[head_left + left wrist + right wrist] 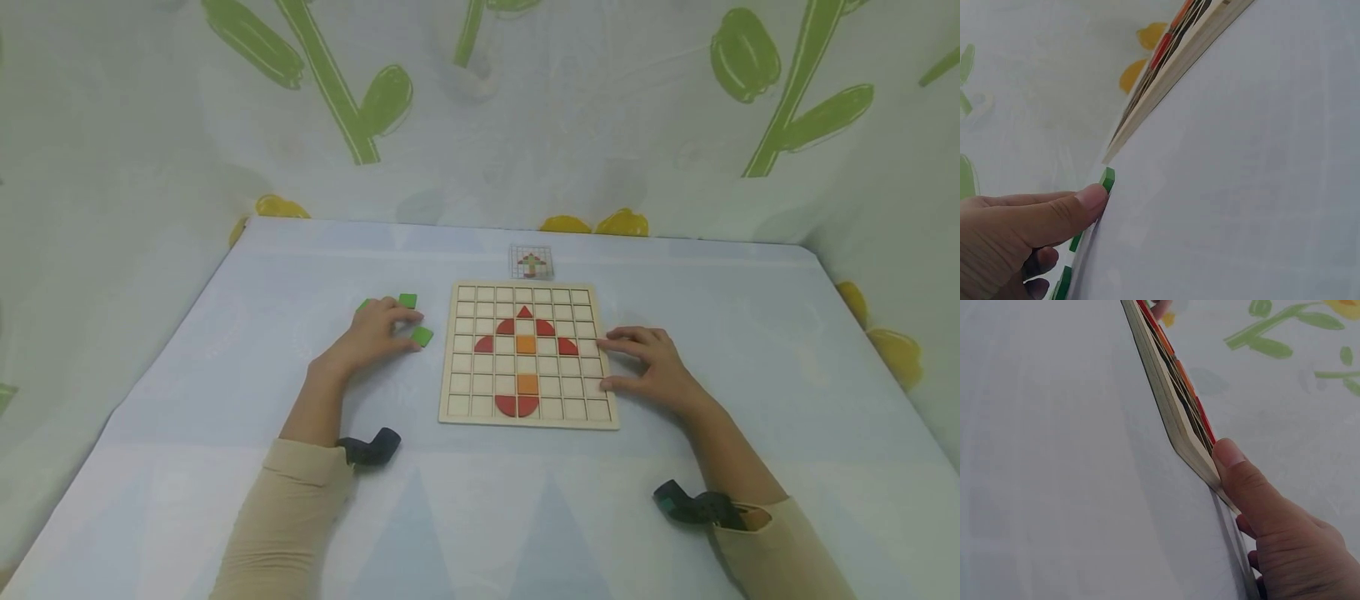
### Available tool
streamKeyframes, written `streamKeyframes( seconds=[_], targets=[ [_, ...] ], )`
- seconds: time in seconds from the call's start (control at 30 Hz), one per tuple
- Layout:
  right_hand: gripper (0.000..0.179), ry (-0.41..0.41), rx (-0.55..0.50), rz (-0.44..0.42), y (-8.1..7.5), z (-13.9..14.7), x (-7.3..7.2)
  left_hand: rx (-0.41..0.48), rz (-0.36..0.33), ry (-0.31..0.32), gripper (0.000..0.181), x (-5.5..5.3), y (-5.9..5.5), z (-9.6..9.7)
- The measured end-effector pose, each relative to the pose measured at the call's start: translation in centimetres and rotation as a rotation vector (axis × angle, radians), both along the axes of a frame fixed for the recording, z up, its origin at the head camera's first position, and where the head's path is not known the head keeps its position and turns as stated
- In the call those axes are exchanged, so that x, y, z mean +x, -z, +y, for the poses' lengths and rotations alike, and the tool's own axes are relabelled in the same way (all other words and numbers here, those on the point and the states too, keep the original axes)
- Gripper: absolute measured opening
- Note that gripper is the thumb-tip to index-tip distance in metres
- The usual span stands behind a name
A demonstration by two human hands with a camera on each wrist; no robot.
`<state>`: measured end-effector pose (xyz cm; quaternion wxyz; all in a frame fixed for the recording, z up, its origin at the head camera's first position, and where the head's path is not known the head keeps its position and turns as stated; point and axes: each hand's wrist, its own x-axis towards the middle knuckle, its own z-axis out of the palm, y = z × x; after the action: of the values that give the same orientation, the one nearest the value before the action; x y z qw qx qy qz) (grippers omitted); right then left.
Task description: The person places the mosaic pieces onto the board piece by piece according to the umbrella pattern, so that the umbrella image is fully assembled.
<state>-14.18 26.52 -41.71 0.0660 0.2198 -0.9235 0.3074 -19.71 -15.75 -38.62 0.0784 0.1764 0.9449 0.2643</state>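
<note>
A green square tile (pixel 423 334) lies left of the board, with the thumb of my left hand (pixel 371 333) at its edge. The index fingertip is spread just beyond it. In the left wrist view the thumb overlaps this tile (pixel 1108 178). Another green tile (pixel 408 300) sits behind the fingers, and a third (pixel 362 306) is partly hidden by the hand. My right hand (pixel 652 367) rests at the right edge of the wooden grid board (pixel 609 417), thumb and fingers apart. Up close, that thumb touches the board's rim (pixel 1192 456).
Red curved pieces (pixel 507 406), a red triangle (pixel 524 312) and two orange squares (pixel 527 384) sit in the board's cells. Behind the board lies a small picture card (pixel 531 262) showing a similar pattern on a grid. A patterned curtain (pixel 562 142) stands behind the table.
</note>
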Motion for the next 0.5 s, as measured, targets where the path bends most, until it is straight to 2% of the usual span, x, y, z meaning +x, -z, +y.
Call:
streamKeyframes(
  seconds=[0.27, 0.5],
  targets=[
    [0.058, -0.003, 0.001, -0.005, 0.12, -0.01, -0.04, 0.045, 0.005, -0.011, 0.034, 0.11, 0.26, -0.44],
    [0.059, -0.007, 0.003, -0.002, 0.02, 0.06, -0.05, 0.068, 0.024, -0.043, 0.033, -0.02, 0.71, -0.16]
  ],
)
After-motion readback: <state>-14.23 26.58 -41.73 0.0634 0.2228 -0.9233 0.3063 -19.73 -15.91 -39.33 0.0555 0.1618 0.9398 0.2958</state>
